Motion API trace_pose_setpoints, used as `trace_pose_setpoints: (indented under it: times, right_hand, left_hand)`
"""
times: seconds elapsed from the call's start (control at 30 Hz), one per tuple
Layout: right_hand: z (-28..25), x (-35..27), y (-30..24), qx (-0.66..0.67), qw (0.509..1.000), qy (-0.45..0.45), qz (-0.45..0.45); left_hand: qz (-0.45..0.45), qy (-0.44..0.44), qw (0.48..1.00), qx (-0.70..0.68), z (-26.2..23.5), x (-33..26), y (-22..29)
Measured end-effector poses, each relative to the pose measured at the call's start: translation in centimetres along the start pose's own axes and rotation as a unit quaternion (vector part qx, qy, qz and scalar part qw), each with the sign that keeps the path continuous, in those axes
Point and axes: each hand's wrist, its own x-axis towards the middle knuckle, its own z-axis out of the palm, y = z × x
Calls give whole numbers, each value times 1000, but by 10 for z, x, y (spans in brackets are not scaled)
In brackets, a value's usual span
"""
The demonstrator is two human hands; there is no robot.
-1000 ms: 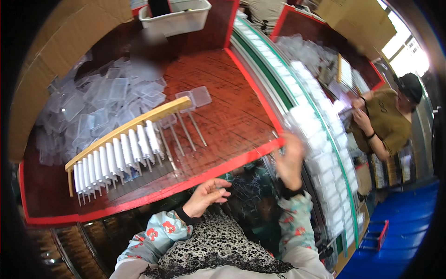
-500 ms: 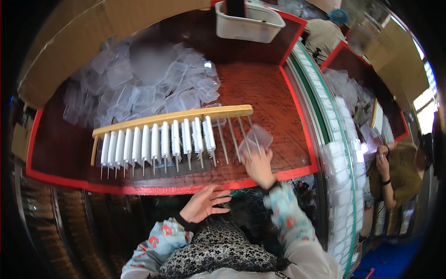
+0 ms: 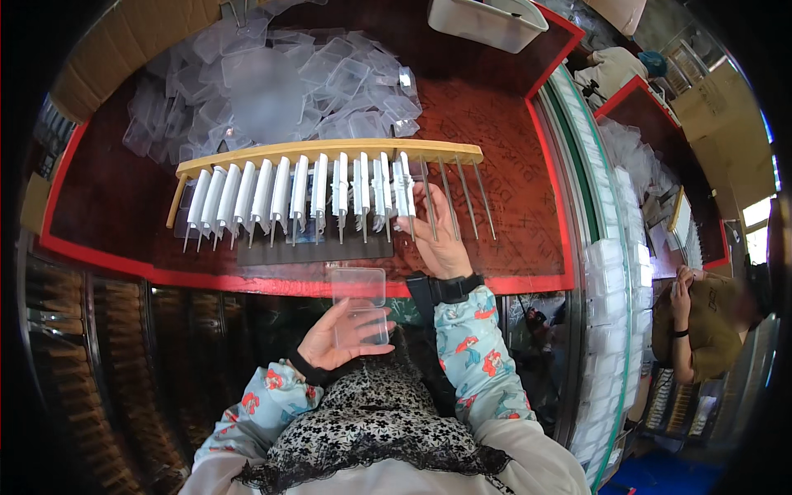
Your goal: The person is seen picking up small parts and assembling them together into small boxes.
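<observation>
Left hand (image 3: 327, 338) holds the open clear box (image 3: 359, 295), thumb and fingers steadying it by the tabletop's (image 3: 532, 235) front edge; right hand (image 3: 446, 247) meets the rack's (image 3: 330, 152) end white bundle (image 3: 402, 190), pinch unclear, rods (image 3: 467, 198) facing front, presumably for reach.

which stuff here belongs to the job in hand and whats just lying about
Apparently in use:
left hand, holding an open clear box
right hand, at the rack's right part
wooden rack
white bundles on it
probably the clear box pile

Apparently just lying about:
white tub
cardboard, upper left
</observation>
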Motion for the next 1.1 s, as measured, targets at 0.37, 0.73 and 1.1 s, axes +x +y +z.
trace_pose_setpoints:
  times: [0.37, 0.73, 1.1]
  right_hand:
    - [-4, -5, -4, -42, 999, -20, 22]
    - [-14, -122, 14, -318, 946, -34, -61]
    - [-4, -53, 19, -283, 955, 27, -88]
  left_hand:
    - [74, 45, 996, -35, 4, 1, -5]
    - [93, -73, 988, -99, 13, 41, -12]
    - [95, 16, 995, -30, 17, 37, -2]
